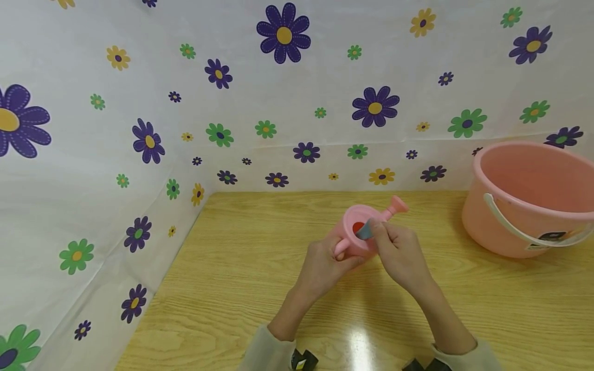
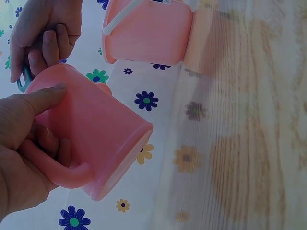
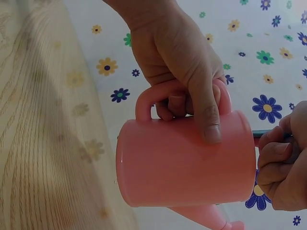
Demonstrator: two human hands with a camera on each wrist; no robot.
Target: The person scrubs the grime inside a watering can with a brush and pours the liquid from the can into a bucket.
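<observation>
A pink toy watering can point(image 1: 351, 226) is held above the table, its spout pointing away to the right. My left hand point(image 1: 322, 263) grips it, fingers curled through the handle and thumb laid along the side, as the right wrist view shows on the can's body point(image 3: 187, 163). Between the thumb and fingers of my right hand point(image 1: 402, 252) is a small blue-grey piece point(image 1: 364, 232), its lower end at the can's round opening. Its full shape is hidden by the fingers and the can. Something red point(image 1: 358, 226) shows inside the opening.
A large pink bucket point(image 1: 506, 226) with a white handle stands at the right on the wood-grain table point(image 1: 223, 288). A white flower-printed sheet point(image 1: 325, 87) hangs behind and along the left side. Dark wrist-worn gear point(image 1: 303, 359) sits by the sleeves.
</observation>
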